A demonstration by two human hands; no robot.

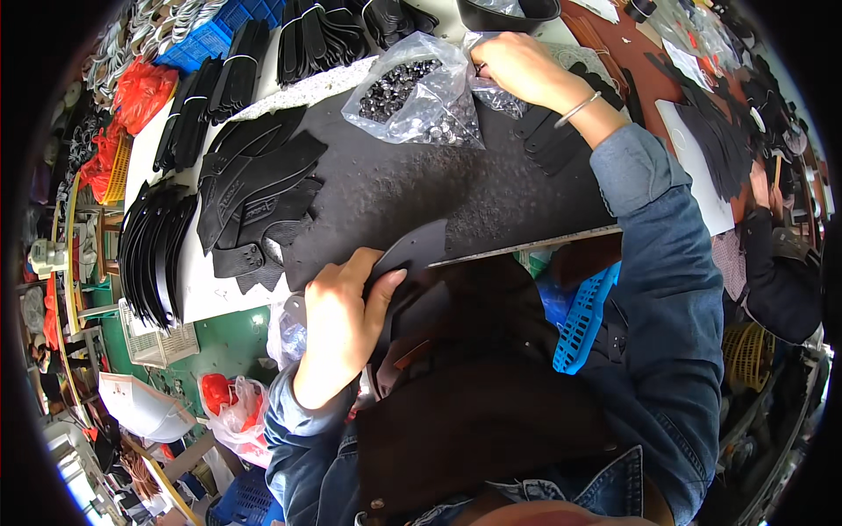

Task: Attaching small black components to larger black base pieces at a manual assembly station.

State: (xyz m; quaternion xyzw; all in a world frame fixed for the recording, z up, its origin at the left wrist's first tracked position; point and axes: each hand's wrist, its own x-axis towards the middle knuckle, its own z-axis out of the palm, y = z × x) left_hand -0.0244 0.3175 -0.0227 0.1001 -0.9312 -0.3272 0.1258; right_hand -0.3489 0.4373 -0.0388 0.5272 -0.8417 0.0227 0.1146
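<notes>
My left hand [338, 307] is closed on a flat black leather strap piece [419, 247], pinched between thumb and fingers at the near edge of the black work mat [386, 188]. At the far side of the mat, my right hand [526, 70] has its fingers down at the mouth of a small clear plastic bag [502, 98]. Its fingers are bent together, and their tips are hidden. Just left of it sits a larger open clear bag [421, 92] full of small dark metal snap or rivet parts. Left of the mat's middle lies a loose pile of black leather pieces [259, 188].
Bundled black straps [320, 39] line the table's far side, with curved strips [156, 254] at the left. A black tub [509, 16] stands beyond the bags. A blue basket [586, 320] is below the table edge. At right, another person's hand [761, 186] is near dark strips.
</notes>
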